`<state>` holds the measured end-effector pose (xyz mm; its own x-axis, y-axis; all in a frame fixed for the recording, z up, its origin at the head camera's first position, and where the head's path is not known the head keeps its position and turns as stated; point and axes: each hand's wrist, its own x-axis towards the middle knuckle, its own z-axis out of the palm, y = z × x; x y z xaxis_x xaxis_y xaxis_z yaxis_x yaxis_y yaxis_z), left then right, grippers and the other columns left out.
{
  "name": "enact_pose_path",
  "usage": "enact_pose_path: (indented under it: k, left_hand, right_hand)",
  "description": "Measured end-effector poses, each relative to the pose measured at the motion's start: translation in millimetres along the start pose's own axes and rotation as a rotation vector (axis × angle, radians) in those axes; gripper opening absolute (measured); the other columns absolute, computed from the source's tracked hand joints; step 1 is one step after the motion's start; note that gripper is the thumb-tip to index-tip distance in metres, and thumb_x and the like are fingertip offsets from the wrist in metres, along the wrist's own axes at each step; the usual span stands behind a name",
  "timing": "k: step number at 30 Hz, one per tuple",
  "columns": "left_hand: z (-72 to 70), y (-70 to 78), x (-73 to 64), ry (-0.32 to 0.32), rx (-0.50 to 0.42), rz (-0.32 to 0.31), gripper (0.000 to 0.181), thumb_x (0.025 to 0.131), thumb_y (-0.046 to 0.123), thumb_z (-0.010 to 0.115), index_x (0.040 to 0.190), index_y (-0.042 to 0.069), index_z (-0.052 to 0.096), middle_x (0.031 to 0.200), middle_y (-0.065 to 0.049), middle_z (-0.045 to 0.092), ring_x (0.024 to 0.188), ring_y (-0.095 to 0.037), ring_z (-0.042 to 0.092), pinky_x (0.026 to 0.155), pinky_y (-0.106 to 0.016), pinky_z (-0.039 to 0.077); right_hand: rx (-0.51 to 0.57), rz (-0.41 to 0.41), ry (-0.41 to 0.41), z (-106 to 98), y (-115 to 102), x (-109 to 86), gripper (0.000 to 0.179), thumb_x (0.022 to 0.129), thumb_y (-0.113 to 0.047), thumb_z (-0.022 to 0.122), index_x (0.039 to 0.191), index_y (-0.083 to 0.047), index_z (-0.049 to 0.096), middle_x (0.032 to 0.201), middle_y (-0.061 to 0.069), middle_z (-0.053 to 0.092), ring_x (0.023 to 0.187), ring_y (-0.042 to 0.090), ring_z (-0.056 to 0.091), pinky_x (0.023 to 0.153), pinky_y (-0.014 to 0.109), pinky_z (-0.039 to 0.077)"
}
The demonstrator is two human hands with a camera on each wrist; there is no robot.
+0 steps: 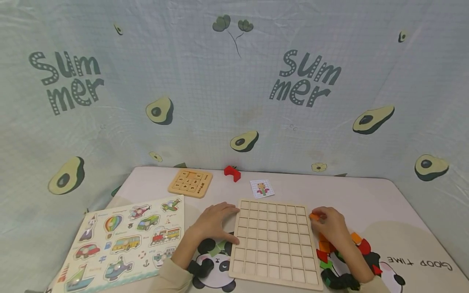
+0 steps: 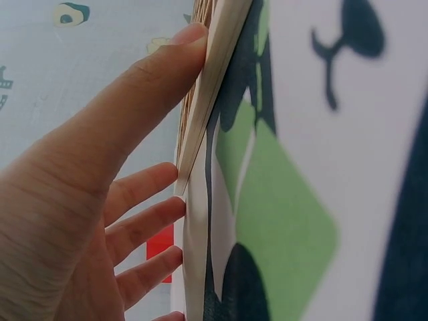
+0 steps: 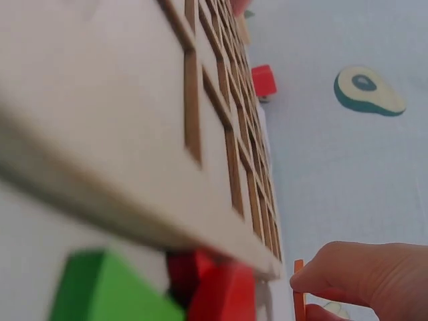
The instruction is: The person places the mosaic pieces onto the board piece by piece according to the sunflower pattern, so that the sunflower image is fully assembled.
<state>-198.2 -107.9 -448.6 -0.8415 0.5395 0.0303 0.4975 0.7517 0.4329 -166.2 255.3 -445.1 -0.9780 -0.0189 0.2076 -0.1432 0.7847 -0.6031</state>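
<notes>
A wooden grid board (image 1: 275, 244) with rows of square cells lies in front of me. My left hand (image 1: 216, 221) rests at its left edge, fingers spread and fairly straight; in the left wrist view the thumb (image 2: 144, 93) touches the board's side. Just past the board's right edge, my right hand (image 1: 331, 226) pinches a small orange block (image 1: 314, 216). The right wrist view shows that block as a thin orange piece (image 3: 299, 291) at the fingertips. Under the right forearm lie loose red, orange and green blocks, including a green block (image 3: 110, 294) and a red block (image 3: 224, 294).
On the left lies a picture puzzle board (image 1: 128, 244) with vehicles. Farther back are a wooden number slide puzzle (image 1: 190, 183), a red notched block (image 1: 232, 173) and a small pattern card (image 1: 261, 189). A printed cloth (image 1: 205, 81) hangs behind the table.
</notes>
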Motion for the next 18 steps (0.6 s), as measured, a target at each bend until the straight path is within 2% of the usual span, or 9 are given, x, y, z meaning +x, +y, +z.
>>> enact_pose_path:
  k: [8, 18]
  left_hand:
    - [0.7, -0.5, 0.6, 0.0, -0.002, -0.002, 0.086, 0.064, 0.056, 0.084, 0.135, 0.017, 0.057, 0.138, -0.004, 0.055, 0.131, -0.028, 0.047, 0.112, -0.057, 0.032]
    - [1.4, -1.6, 0.1, 0.001, -0.003, -0.004, 0.086, 0.064, 0.057, 0.084, 0.135, 0.018, 0.057, 0.139, -0.003, 0.054, 0.132, -0.028, 0.046, 0.112, -0.058, 0.031]
  right_hand:
    - [0.031, -0.003, -0.078, 2, -12, 3.0, 0.023, 0.085, -0.003, 0.071, 0.104, 0.008, 0.067, 0.104, 0.023, 0.063, 0.092, 0.037, 0.061, 0.076, 0.048, 0.056]
    - [0.019, -0.103, -0.12, 12, -26, 5.5, 0.017, 0.082, 0.002, 0.072, 0.098, 0.005, 0.069, 0.097, 0.016, 0.064, 0.087, 0.029, 0.062, 0.072, 0.039, 0.056]
